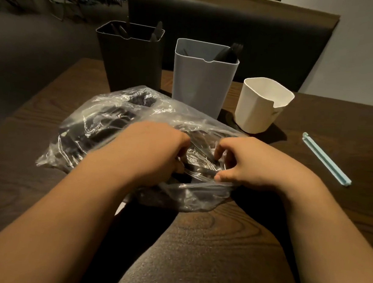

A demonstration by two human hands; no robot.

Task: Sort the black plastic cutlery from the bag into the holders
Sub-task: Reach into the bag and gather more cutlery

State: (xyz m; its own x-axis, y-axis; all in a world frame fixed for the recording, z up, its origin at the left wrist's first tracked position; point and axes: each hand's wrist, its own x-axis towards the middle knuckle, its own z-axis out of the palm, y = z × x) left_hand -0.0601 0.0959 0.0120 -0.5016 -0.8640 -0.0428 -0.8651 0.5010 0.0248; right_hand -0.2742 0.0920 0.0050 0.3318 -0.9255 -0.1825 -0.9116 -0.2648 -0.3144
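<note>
A clear plastic bag (107,122) full of black plastic cutlery lies on the dark wooden table (219,232). My left hand (154,152) and my right hand (250,165) both grip the bag's open mouth, fingers curled into the plastic, with a gap between them. Behind the bag stand three holders. The black holder (131,60) at the left has several black pieces in it. The grey holder (203,80) in the middle holds black forks at its right side. The white holder (261,104) at the right looks empty.
A light blue bag clip (325,158) lies on the table to the right of my right hand. A dark padded bench back (254,35) rises behind the holders. The table's left edge runs diagonally past the bag.
</note>
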